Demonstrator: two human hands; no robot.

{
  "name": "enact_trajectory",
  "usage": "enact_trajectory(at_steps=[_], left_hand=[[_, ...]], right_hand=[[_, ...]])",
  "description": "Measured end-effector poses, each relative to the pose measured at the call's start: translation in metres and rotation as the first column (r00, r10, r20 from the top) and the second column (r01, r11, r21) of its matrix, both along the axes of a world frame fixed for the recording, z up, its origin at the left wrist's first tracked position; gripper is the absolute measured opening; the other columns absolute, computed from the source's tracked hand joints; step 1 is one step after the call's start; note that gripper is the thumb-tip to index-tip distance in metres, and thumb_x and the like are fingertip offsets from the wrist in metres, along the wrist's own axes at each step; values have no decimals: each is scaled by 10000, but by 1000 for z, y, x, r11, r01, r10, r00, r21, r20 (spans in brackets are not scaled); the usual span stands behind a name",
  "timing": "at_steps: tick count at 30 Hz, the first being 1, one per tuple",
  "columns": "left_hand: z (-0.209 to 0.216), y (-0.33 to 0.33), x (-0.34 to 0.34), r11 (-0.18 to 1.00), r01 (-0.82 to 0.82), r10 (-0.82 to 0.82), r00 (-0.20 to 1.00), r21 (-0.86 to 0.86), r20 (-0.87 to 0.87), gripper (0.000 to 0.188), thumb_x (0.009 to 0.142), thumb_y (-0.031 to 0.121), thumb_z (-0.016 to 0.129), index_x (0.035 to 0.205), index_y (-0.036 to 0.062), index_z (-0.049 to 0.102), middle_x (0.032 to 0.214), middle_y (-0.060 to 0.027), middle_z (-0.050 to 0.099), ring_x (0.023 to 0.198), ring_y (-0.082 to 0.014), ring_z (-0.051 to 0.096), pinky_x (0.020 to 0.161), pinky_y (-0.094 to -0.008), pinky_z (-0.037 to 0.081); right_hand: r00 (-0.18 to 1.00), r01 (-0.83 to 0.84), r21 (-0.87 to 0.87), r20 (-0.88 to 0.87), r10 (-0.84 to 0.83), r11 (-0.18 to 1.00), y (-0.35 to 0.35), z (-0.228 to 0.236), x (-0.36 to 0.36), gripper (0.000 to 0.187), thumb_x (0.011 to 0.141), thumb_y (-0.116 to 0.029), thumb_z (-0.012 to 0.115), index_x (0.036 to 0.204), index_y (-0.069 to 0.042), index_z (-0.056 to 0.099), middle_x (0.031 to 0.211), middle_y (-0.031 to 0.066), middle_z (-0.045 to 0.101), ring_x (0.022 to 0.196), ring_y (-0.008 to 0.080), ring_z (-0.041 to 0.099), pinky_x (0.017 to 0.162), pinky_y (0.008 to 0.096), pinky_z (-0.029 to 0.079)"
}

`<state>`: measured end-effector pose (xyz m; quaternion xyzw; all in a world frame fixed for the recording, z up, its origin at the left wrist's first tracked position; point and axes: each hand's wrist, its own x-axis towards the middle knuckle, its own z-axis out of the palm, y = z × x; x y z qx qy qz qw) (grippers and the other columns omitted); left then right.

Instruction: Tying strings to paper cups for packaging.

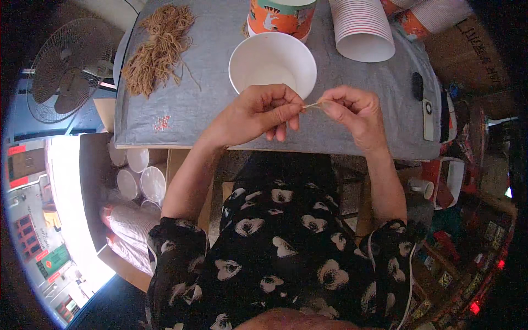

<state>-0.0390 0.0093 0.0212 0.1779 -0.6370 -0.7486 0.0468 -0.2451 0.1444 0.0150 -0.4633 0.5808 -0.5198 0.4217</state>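
A short length of thin tan twine (312, 105) stretches between my two hands, just in front of a white paper bucket. My left hand (256, 114) pinches one end between thumb and fingertips, its lower fingers curled loosely. On the other side, my right hand (356, 114) closes thumb and forefinger on the twine. The white bucket (273, 61) lies with its wide mouth toward me, and its lower rim is partly hidden behind my left hand. A loose bundle of brown twine strands (158, 49) rests at the far left of the table.
An orange printed bucket (281, 21) stands behind the white one. Nested white buckets (363, 33) lie at the far right. Small red bits (161, 123) are scattered at left on the grey tablecloth (203, 129). A phone (428, 119) lies near the right edge; a fan (71, 69) stands left.
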Motion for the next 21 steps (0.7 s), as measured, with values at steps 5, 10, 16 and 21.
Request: enact_trajectory(at_steps=[5,10,16,21], left_hand=[[4,1,1,1000,-3,3,999,-2,49,218,1011,254,558,1056,47,608,780,9,639,601,-53,581,517,-190,447],[2,2,0,1000,-16,15,997,20,81,215,1007,253,564,1032,46,616,732,11,621,571,-53,568,497,-192,434],[2,3,-1,998,-42,38,995,45,92,206,999,235,578,987,35,627,696,13,601,543,-52,551,483,-199,430],[0,2,0,999,-13,9,997,52,76,207,999,224,578,1017,24,630,732,5,620,552,-50,552,498,-194,445]], right_hand=[[990,-57,16,133,54,998,-4,-3,1,131,897,-150,662,926,-24,684,729,-6,631,630,57,546,560,209,425],[917,-114,90,394,70,989,-2,-19,2,205,916,-214,620,933,-14,661,675,16,598,571,79,537,500,221,397],[866,-191,104,485,118,976,-2,-16,1,264,932,-268,622,932,-8,665,632,3,556,517,68,477,461,207,337],[931,-164,107,344,118,981,-1,-13,1,218,937,-237,639,931,-20,660,639,-3,564,529,57,482,465,201,346]])
